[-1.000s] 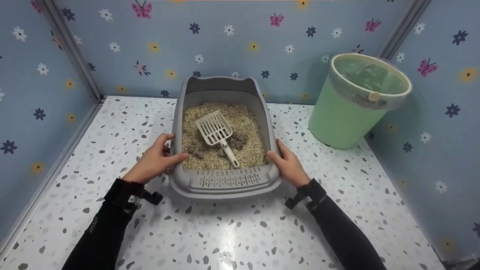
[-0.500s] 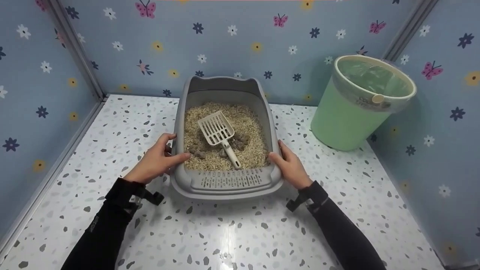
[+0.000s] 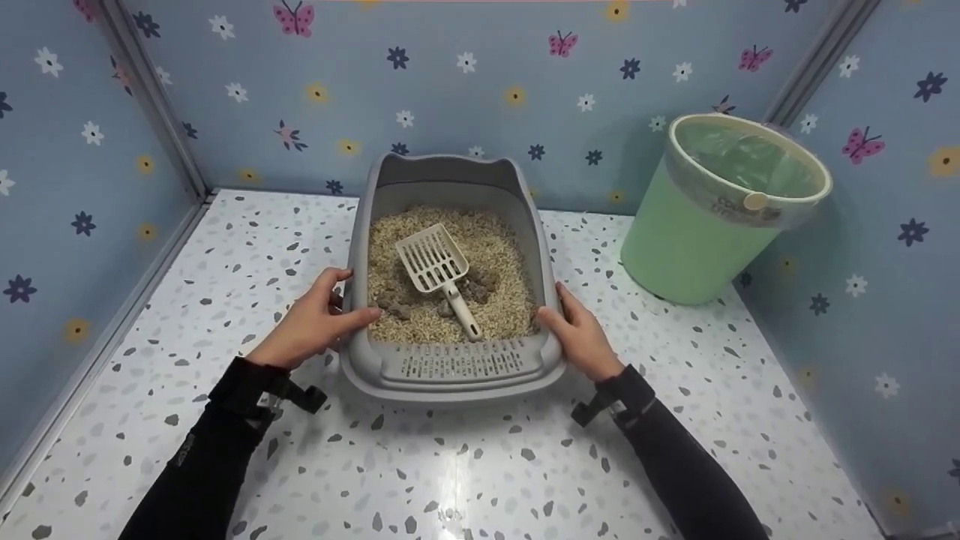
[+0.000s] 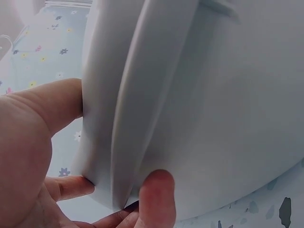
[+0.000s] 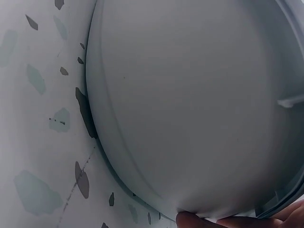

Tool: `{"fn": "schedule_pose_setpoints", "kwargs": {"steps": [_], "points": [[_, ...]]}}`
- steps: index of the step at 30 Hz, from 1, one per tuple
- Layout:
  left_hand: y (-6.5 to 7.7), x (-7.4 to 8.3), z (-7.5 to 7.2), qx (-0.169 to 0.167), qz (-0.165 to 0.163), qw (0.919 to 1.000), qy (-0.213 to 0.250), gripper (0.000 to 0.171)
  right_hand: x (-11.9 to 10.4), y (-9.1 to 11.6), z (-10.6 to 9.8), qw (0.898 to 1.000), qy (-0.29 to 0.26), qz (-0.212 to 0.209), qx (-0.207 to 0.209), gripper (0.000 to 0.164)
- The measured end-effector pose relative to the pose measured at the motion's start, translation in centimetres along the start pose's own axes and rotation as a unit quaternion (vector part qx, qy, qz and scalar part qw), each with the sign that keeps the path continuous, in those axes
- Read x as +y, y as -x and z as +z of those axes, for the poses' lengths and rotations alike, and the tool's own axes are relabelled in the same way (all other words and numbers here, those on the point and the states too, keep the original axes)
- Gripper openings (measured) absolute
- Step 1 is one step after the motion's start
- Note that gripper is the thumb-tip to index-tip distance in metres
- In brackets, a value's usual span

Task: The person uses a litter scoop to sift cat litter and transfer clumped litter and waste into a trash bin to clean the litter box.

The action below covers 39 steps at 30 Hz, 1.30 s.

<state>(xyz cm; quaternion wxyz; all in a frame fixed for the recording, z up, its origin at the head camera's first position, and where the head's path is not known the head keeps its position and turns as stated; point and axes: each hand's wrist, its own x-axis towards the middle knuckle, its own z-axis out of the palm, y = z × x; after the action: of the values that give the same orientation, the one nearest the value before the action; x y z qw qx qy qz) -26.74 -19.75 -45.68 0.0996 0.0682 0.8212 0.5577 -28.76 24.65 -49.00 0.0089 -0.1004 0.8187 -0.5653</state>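
A grey litter box (image 3: 450, 367) with a slotted front step stands in the middle of the speckled surface. Pale granular litter (image 3: 495, 229) covers its floor, with several darker clumps (image 3: 478, 285) among it. On top lies a beige slotted litter scoop (image 3: 433, 259), handle pointing toward me. My left hand (image 3: 304, 322) grips the box's left side, thumb over the rim; the left wrist view shows fingers (image 4: 159, 197) under the rim's lip. My right hand (image 3: 585, 337) holds the opposite side, thumb also on the rim. Only some fingertips (image 5: 190, 219) show low in the right wrist view.
A green trash bin (image 3: 686, 240) with a cream rim and a clear liner stands at the back right. Blue patterned walls (image 3: 450, 82) enclose the white speckled surface (image 3: 360, 465) at the back and both sides.
The head view has shifted slightly. Both hands keep their hold on the litter box, and the scoop lies as before.
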Motion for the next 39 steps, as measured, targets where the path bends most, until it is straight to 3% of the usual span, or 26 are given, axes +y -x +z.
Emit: {"fn": "schedule_pose_setpoints", "kwargs": {"steps": [15, 32, 39], "points": [[-0.1, 0.5, -0.1, -0.01, 0.012, 0.9998, 0.009, 0.101, 0.1, 0.2, -0.3, 1.0, 0.004, -0.004, 0.003, 0.08], [0.1, 0.6, -0.6, -0.025, -0.004, 0.9995, 0.017, 0.103, 0.0, 0.2, -0.2, 1.0, 0.011, 0.003, 0.0, 0.085], [-0.4, 1.0, -1.9, -0.053, -0.019, 0.9983, 0.017, 0.106, -0.6, -0.2, -1.5, 0.999, 0.025, 0.013, -0.042, 0.088]]}}
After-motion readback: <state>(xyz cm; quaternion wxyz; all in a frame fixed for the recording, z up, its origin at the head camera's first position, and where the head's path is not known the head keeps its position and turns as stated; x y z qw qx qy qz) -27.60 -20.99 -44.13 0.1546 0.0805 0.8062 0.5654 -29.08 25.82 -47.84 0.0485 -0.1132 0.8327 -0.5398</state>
